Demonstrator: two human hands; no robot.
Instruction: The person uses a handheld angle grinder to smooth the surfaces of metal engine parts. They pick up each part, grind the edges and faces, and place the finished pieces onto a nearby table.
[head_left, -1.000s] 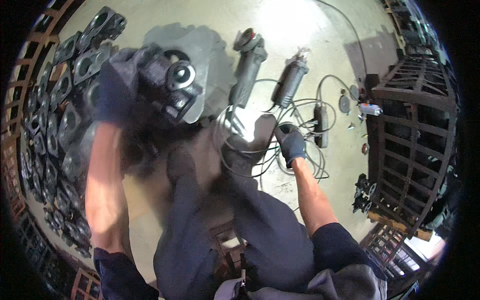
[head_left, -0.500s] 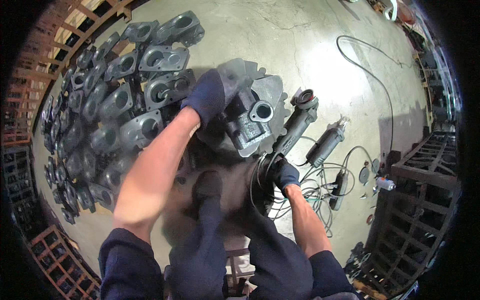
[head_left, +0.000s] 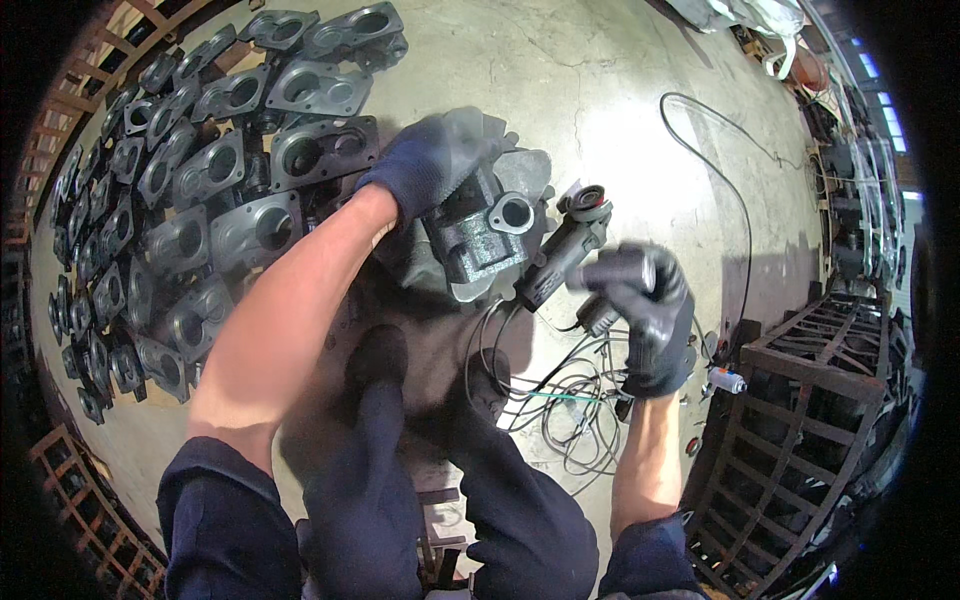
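My left hand (head_left: 440, 155), in a dark glove, is closed over the upper left part of a grey metal casting (head_left: 478, 235). The casting has a round flanged port facing up and rests tilted in front of my feet. My right hand (head_left: 658, 325), gloved too, is raised right of the casting, its fingers bent but smeared by motion. Whether it holds anything does not show. Close to its left lies an angle grinder (head_left: 560, 255) with a dark body. A second power tool (head_left: 598, 316) is partly hidden under my right hand.
Many similar grey castings (head_left: 210, 165) stand in rows on the left. Tangled cables (head_left: 570, 400) lie between my right foot and right arm. A rusty metal crate (head_left: 790, 440) stands at the right, with a small spray can (head_left: 727, 380) beside it. Another cable (head_left: 735, 180) curves across the floor.
My right hand has left the rear end of the angle grinder and moved up and right, over the second tool. My left hand stays on the casting. The whole view has shifted slightly.
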